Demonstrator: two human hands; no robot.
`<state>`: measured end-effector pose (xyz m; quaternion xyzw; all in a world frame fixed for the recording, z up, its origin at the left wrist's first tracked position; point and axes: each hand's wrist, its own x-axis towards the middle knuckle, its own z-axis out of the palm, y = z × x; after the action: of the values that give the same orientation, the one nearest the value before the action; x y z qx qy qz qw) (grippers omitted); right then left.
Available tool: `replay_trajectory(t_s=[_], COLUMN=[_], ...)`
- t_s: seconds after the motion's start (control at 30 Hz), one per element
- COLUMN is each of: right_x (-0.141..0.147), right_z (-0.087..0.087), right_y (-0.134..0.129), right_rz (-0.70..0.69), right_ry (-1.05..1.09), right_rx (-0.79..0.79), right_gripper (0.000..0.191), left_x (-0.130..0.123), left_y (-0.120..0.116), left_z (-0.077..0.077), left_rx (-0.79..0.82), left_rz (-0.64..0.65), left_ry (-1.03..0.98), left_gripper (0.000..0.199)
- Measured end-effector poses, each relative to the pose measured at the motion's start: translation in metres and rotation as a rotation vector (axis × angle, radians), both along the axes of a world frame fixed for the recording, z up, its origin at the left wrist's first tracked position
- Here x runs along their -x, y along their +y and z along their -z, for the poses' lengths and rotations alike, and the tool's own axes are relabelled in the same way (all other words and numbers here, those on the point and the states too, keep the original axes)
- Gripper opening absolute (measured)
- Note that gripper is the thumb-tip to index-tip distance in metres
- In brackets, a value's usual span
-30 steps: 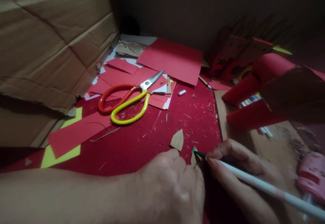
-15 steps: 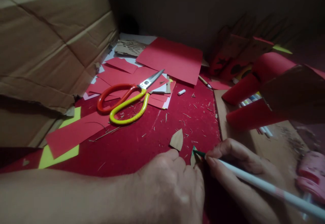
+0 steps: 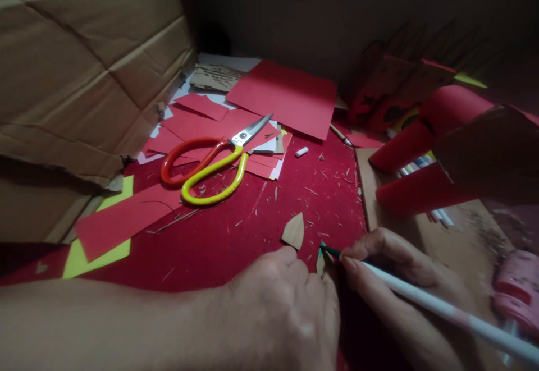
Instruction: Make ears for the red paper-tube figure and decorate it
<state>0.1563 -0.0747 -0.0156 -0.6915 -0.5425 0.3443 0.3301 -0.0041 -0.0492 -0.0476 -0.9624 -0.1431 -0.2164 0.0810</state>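
Observation:
My right hand point(image 3: 391, 281) pinches a white felt-tip pen point(image 3: 421, 297) near its dark green end. The green tip rests on a small pointed cardboard piece point(image 3: 322, 263), whose point carries a green mark. My left hand point(image 3: 290, 303), fingers curled, grips the lower end of that piece and hides the rest of it. Just beyond my left knuckles lies a second tan pointed cardboard piece point(image 3: 293, 230), unmarked on its visible side. Both hands are low over the red surface point(image 3: 236, 247).
Scissors point(image 3: 214, 169) with red and yellow handles lie on red paper scraps point(image 3: 197, 107). A small white cylinder point(image 3: 301, 152) is near them. Cardboard point(image 3: 84, 68) rises at left. At right stand red tubes point(image 3: 412, 191) on a cardboard sheet point(image 3: 455, 230), with a pink object point(image 3: 517, 287) alongside.
The pen tip has moved very slightly up toward the point of the cardboard piece. My left hand and the other things look unmoved.

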Motion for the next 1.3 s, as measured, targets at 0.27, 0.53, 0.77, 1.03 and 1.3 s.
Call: replay_trajectory(t_s=[0.27,0.53,0.77,1.03,1.3], right_x=[-0.002,-0.005,-0.008,-0.007,-0.011], right_z=[0.003,0.007,0.01,0.011,0.001], right_y=[-0.002,-0.001,-0.002,-0.002,0.001], right_rz=[-0.063,-0.035,-0.074,-0.035,-0.125], right_ry=[0.015,0.02,0.078,0.091,0.126], right_rx=[-0.005,-0.004,0.004,0.004,0.09], right_gripper=[0.019,0.021,0.02,0.02,0.017], left_x=[0.0,0.001,0.0,0.002,0.002], left_y=[0.0,0.001,0.001,0.001,0.002], left_z=[0.001,0.0,0.001,0.001,0.001], left_rx=[0.041,0.023,0.033,0.021,-0.01], left_rz=[0.001,-0.01,-0.01,0.002,0.01], left_ry=[-0.025,0.018,0.016,0.034,0.02], left_gripper=[0.009,0.01,0.008,0.007,0.006])
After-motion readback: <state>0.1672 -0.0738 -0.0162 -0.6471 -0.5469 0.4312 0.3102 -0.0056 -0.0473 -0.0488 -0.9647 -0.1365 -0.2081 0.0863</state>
